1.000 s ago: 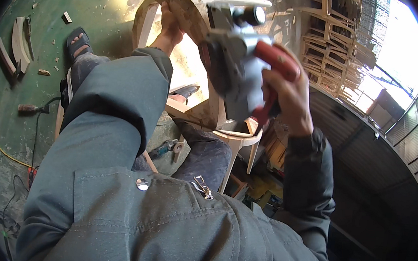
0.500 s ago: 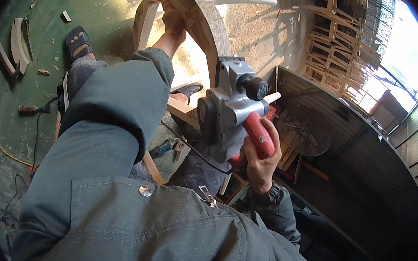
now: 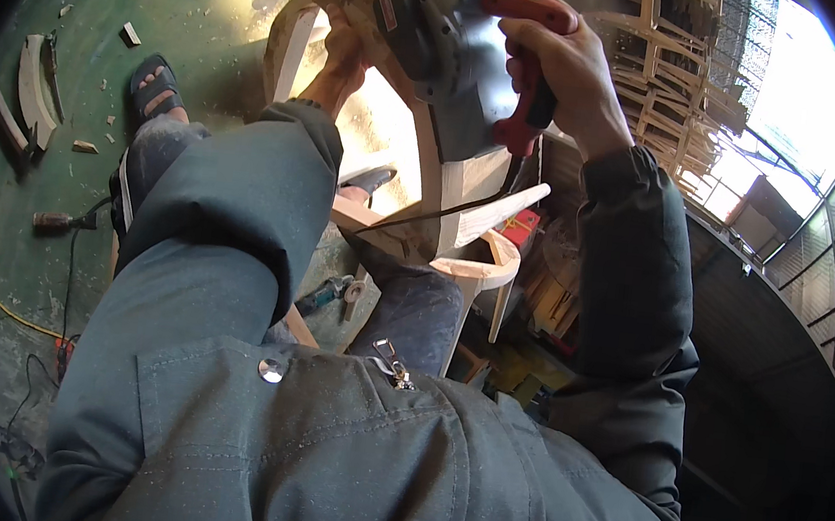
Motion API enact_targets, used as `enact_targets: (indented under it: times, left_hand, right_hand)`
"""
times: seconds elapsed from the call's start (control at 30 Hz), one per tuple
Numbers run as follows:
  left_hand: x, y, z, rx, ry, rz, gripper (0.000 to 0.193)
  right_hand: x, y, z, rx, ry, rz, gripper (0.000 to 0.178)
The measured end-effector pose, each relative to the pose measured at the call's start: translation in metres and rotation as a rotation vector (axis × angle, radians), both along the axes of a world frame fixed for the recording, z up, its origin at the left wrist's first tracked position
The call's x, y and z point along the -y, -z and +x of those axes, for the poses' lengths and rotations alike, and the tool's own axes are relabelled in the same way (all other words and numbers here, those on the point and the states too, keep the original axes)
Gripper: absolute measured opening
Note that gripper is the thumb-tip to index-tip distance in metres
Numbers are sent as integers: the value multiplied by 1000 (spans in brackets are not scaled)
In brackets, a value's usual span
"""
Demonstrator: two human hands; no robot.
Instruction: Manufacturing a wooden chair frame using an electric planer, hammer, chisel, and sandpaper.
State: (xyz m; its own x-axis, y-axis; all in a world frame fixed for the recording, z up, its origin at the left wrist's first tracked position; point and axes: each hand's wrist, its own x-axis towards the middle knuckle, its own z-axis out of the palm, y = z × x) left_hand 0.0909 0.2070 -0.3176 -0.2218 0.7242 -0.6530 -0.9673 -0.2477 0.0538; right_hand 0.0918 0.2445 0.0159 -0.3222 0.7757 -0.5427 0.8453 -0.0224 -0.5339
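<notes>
My right hand (image 3: 572,69) is closed around the red handle of a grey belt sander (image 3: 480,81), with my right arm stretched forward. The sander lies over the right side of a curved wooden chair frame (image 3: 311,4), covering part of it; its contact face is hidden. At the frame's far left curve, my left hand (image 3: 344,61) reaches inside and grips the wood, its fingertips partly hidden. A dark power cord (image 3: 442,210) trails from the sander across the lower wood. A pale curved wooden arm (image 3: 497,213) juts out on the right.
Wood offcuts (image 3: 37,88) and a corded tool (image 3: 61,222) lie on the green floor at left, beside a yellow cord (image 3: 4,293). An angle grinder (image 3: 324,295) rests near my legs. Stacked wooden frames (image 3: 670,94) stand at far right, and a red box (image 3: 521,227) sits beyond the chair arm.
My right hand has swung the belt sander away from my body, up along the frame, and turned it. The chair arm and lower joint came into sight. My left hand stays put.
</notes>
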Motion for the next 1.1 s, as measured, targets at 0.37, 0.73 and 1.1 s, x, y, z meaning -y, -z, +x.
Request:
enact_targets:
  times: [0.37,0.73,1.1]
  left_hand:
    - [-1,13,-5,139,-200,-57,74]
    - [10,-20,-17,108,-266,18,72]
    - [5,-4,-6,163,-171,-49,70]
  right_hand:
    - [152,-53,183,32,144,105,59]
    - [132,-42,168,-7,172,64,56]
    - [33,-21,31,69,82,-28,60]
